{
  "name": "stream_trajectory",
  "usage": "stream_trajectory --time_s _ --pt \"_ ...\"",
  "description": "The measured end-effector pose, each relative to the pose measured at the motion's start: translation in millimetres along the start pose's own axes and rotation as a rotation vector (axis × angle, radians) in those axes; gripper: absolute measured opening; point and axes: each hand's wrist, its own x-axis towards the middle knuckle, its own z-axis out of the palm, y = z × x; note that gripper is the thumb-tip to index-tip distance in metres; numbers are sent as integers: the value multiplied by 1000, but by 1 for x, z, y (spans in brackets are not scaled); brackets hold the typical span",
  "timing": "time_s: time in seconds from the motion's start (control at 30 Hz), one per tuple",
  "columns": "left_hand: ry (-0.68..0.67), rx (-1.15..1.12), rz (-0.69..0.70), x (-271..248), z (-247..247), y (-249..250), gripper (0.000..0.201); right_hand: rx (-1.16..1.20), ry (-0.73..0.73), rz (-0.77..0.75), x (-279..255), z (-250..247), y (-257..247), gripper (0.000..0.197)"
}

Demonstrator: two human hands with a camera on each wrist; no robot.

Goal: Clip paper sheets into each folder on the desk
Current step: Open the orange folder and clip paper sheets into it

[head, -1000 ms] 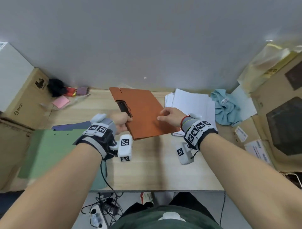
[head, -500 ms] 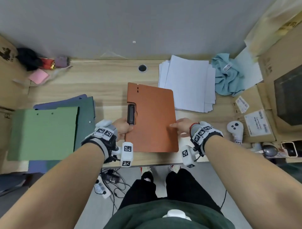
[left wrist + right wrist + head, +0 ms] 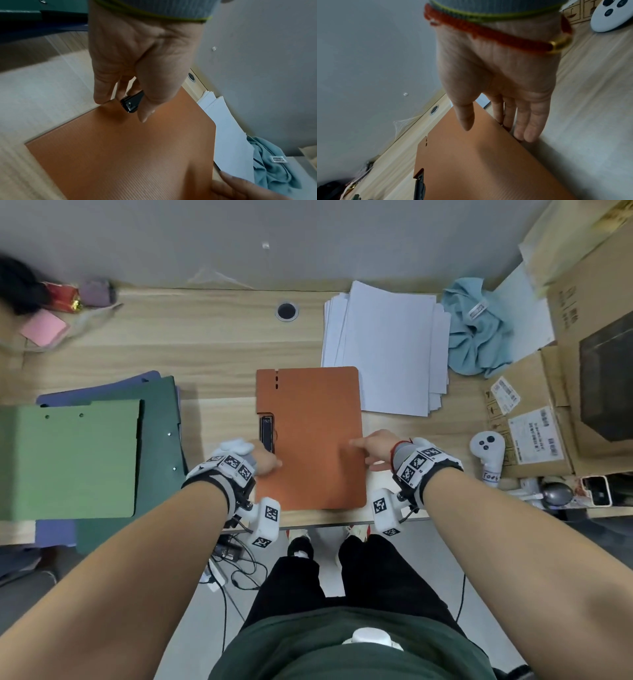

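An orange folder (image 3: 315, 440) lies shut and flat on the wooden desk (image 3: 212, 347), close to its front edge. A black clip (image 3: 266, 433) sits in a notch on its left side. My left hand (image 3: 263, 460) grips that left edge just below the clip (image 3: 132, 102), thumb on the cover (image 3: 128, 155) and fingers curled at the edge. My right hand (image 3: 373, 446) holds the right edge, thumb over the cover (image 3: 488, 169) and fingers (image 3: 527, 128) along the edge on the desk. A stack of white paper sheets (image 3: 387, 344) lies behind the folder to the right.
A light green folder (image 3: 68, 457) lies on a dark green one (image 3: 161, 440) and a blue one (image 3: 102, 385) at the left. A blue cloth (image 3: 476, 337), cardboard boxes (image 3: 582, 371) and a white controller (image 3: 486, 453) crowd the right. A cable hole (image 3: 287, 310) sits at the back.
Both hands brought the orange folder from tilted at the back of the desk down flat near the front edge and squared it. The head view tilted downward.
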Motion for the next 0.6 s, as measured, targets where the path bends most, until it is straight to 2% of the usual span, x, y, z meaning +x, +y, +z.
stream_trajectory --time_s 0.1,0.17,0.27,0.33,0.4,0.43,0.5,0.53,0.57,0.6 --pt "0 -91 -43 -4 -6 1 65 72 3 -46 -12 -9 -14 53" --pt "29 -200 -29 -8 -14 5 84 151 -18 -106 -28 -16 -31 63" --pt "58 -447 82 -22 -31 21 108 168 -112 -231 -57 -21 -62 77" --pt "98 -529 178 -39 -49 36 110 186 -179 -311 -72 -17 -86 81" --pt "169 -563 258 -55 -68 44 100 231 -220 -380 -82 -7 -114 84" --pt "205 -549 293 -63 -78 46 87 252 -242 -404 -86 1 -128 85" --pt "265 -429 365 -70 -94 39 38 268 -291 -432 -94 19 -154 83" --pt "288 -351 362 -73 -98 35 25 274 -308 -442 -95 25 -161 81" --pt "326 -286 340 -74 -106 22 22 266 -328 -455 -98 35 -169 78" --pt "363 -251 303 -74 -111 9 27 246 -332 -456 -98 43 -173 76"
